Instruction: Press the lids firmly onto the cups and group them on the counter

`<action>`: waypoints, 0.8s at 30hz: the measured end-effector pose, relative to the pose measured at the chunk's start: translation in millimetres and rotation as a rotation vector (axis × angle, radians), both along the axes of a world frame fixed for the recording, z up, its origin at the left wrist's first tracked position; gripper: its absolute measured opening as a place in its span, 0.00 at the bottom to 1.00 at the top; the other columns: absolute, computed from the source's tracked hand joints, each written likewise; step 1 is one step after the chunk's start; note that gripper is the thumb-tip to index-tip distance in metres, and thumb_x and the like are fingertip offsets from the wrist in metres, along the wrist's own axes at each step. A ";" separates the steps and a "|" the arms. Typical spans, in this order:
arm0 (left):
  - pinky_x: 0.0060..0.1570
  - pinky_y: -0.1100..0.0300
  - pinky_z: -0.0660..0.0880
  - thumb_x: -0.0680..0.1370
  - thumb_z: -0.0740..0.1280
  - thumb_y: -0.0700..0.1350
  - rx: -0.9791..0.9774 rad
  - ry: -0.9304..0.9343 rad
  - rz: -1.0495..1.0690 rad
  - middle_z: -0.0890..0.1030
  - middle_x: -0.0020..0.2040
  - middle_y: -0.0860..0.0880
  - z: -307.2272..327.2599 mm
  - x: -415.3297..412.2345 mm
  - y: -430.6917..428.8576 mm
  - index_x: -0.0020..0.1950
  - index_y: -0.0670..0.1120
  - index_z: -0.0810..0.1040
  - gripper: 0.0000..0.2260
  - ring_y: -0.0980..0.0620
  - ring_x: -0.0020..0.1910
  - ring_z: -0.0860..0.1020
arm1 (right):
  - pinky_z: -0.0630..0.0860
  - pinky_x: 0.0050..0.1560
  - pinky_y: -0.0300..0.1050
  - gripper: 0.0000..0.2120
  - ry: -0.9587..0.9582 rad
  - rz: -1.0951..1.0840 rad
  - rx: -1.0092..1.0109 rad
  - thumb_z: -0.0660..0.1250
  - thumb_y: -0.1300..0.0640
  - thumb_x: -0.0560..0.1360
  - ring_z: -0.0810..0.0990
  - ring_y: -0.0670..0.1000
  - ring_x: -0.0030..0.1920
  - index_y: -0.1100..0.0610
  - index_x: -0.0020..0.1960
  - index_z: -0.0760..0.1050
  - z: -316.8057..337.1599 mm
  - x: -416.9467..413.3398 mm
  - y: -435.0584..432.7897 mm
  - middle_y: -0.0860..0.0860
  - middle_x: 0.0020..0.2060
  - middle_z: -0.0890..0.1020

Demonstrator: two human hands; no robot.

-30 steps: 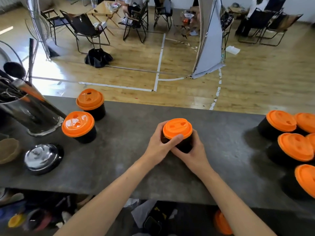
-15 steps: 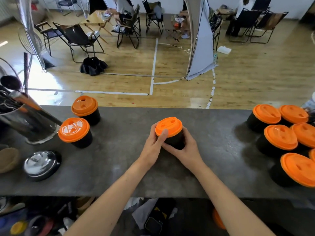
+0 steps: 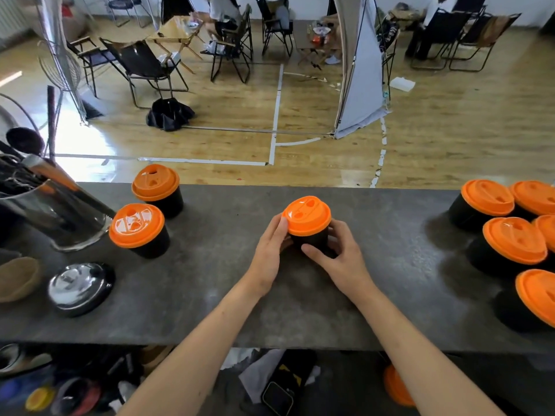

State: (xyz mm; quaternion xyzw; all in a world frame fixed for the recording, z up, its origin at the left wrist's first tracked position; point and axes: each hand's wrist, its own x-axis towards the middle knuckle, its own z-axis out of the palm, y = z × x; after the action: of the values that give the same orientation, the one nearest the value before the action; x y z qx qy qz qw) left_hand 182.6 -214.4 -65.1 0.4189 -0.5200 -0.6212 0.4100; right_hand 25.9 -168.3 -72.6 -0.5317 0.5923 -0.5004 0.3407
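The lidded cup (image 3: 309, 228) sits gripped between left hand (image 3: 268, 253) and right hand (image 3: 342, 259).

A black cup (image 3: 310, 243) with an orange lid (image 3: 307, 216) stands upright mid-frame on the bench (image 3: 210, 280). Two lidded cups (image 3: 136, 232) stand at left, and a lidded cluster (image 3: 510, 241) at right.

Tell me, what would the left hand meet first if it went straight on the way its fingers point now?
The middle cup. The left hand holds its side, with the fingers pointing forward and slightly right and the thumb at the rim of the orange lid. Nothing lies between them.
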 end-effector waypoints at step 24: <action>0.75 0.52 0.67 0.83 0.57 0.56 -0.142 -0.032 -0.001 0.77 0.70 0.55 -1.0 -4.1 4.2 0.76 0.51 0.69 0.22 0.57 0.72 0.73 | 0.76 0.60 0.40 0.28 -0.034 0.042 -0.034 0.79 0.48 0.71 0.79 0.45 0.61 0.47 0.66 0.72 -0.4 1.0 -1.1 0.45 0.60 0.80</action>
State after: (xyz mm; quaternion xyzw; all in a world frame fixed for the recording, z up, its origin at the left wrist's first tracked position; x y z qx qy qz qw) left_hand 178.5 -210.2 -66.1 0.3985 -0.5696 -0.5762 0.4297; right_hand 26.9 -169.4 -73.0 -0.5414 0.5664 -0.5121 0.3520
